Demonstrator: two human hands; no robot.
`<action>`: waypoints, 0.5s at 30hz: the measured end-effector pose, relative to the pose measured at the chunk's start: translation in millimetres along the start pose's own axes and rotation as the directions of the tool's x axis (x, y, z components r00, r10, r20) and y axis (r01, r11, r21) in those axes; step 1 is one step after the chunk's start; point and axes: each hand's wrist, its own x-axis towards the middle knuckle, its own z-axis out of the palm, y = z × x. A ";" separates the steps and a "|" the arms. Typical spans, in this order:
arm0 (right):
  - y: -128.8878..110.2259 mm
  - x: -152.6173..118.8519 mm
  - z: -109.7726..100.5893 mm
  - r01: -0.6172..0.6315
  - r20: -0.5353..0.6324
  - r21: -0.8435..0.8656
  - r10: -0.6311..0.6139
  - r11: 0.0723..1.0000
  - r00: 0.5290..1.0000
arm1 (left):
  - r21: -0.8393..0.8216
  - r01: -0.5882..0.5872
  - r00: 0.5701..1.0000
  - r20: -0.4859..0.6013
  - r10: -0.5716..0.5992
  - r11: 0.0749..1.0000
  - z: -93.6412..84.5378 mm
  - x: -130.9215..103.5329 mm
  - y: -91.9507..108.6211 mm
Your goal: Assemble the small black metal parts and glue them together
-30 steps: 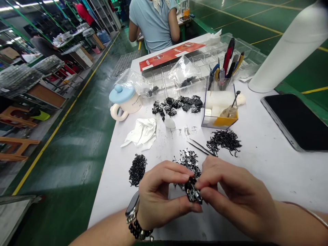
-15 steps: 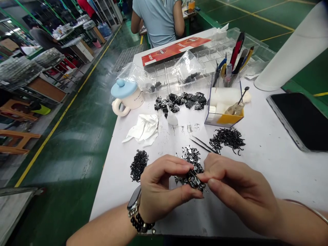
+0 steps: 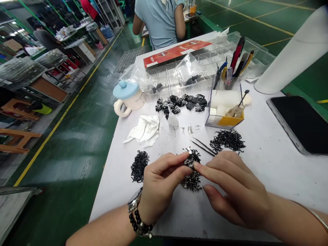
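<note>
My left hand (image 3: 160, 186) pinches a small black-and-silver clip-like part (image 3: 189, 162) between thumb and fingertips. The index fingertip of my right hand (image 3: 237, 188) presses against the part's near right side, with the thumb held apart below. Under both hands lies a pile of small black and silvery pieces (image 3: 192, 182), partly hidden by my fingers. Left of my left hand is a heap of short curved black pieces (image 3: 139, 166). A similar black heap (image 3: 228, 140) lies beyond my right hand, beside dark tweezers (image 3: 203, 147).
Black assembled parts (image 3: 181, 101) lie mid-table, with a small white dropper bottle (image 3: 173, 119) in front. Around them are a white cloth (image 3: 145, 130), a lidded mug (image 3: 130, 99), a clear organizer (image 3: 225, 118), a phone (image 3: 302, 123) and a white cylinder (image 3: 289, 54). A person sits beyond the table.
The held part has risen slightly away from me and turned in my left hand. My right thumb has parted from the index finger, which now pushes on the part.
</note>
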 end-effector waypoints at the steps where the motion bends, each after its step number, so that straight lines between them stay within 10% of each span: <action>1: 0.5 -0.8 1.0 0.021 -0.002 -0.042 -0.021 0.999 1.000 | -0.014 0.038 0.999 -0.012 -0.039 0.999 0.2 -0.1 0.2; 8: -2.1 -1.3 2.7 0.129 0.016 -0.364 -0.132 0.923 0.991 | -0.105 0.215 0.975 -0.032 -0.219 0.971 3.7 -2.7 3.6; 15: -2.7 2.5 -3.5 0.011 0.031 -0.216 -0.004 0.976 1.000 | -0.207 0.308 0.949 0.002 -0.315 0.929 3.7 2.4 3.1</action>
